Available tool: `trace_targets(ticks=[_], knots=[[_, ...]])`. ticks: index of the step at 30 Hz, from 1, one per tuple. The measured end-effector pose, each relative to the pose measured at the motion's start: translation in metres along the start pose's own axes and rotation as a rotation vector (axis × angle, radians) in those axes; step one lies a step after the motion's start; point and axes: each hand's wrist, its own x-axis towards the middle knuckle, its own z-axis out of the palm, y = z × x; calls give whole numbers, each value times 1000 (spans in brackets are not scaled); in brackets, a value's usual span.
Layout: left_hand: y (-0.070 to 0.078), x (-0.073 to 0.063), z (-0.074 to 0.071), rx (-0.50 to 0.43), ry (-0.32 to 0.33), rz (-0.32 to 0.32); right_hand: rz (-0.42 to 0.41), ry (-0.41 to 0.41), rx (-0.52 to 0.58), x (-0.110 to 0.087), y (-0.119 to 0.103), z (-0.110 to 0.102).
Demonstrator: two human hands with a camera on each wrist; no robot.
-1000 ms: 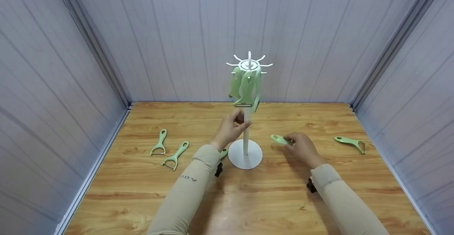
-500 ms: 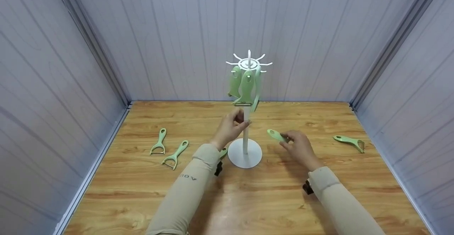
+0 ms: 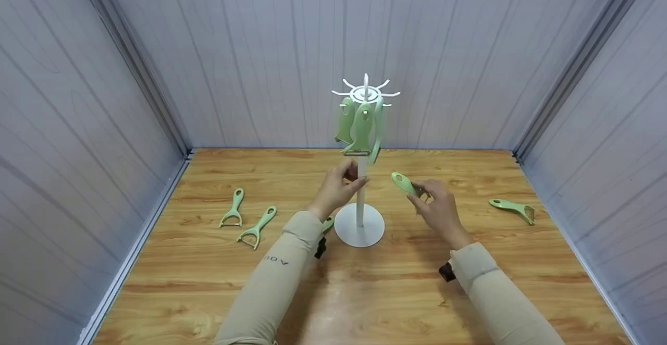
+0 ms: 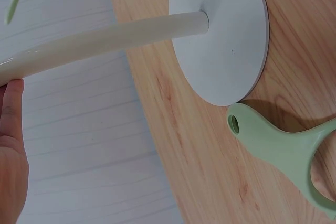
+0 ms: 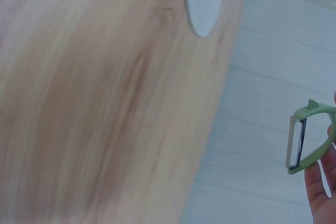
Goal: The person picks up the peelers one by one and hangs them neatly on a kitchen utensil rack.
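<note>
A white stand [image 3: 360,199] with a ring of hooks on top rises from a round base. My left hand [image 3: 336,189] grips its pole below the hanging peelers. Several green peelers, one of them a front peeler [image 3: 363,126], hang from the hooks. To the right of the pole, my right hand [image 3: 440,209] holds a green peeler [image 3: 401,181] above the table, handle end pointing up and left. In the right wrist view the blade end of this held peeler [image 5: 312,137] shows by the fingers. Another peeler [image 4: 278,142] lies beside the base, partly hidden by my left arm in the head view.
Two green peelers lie on the wooden table [image 3: 365,293] at left, an upper peeler [image 3: 235,207] and a lower peeler [image 3: 260,225]. One more peeler [image 3: 513,209] lies far right. Panel walls [image 3: 448,48] enclose the back and both sides.
My right hand has lifted the peeler off the table, up and slightly left, tilting its handle end higher. The left hand has stayed on the pole.
</note>
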Motion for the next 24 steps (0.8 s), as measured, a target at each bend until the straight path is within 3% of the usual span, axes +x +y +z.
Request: trace_targets(ticks=[12, 18, 24], knots=[[0, 0, 1, 9, 9, -1, -106, 145, 59, 18, -24, -5], [0, 0, 1, -3, 6, -12, -170, 177, 83, 29, -35, -9], [0, 0, 1, -3, 8, -12, -168, 193, 86, 40, -47, -16]])
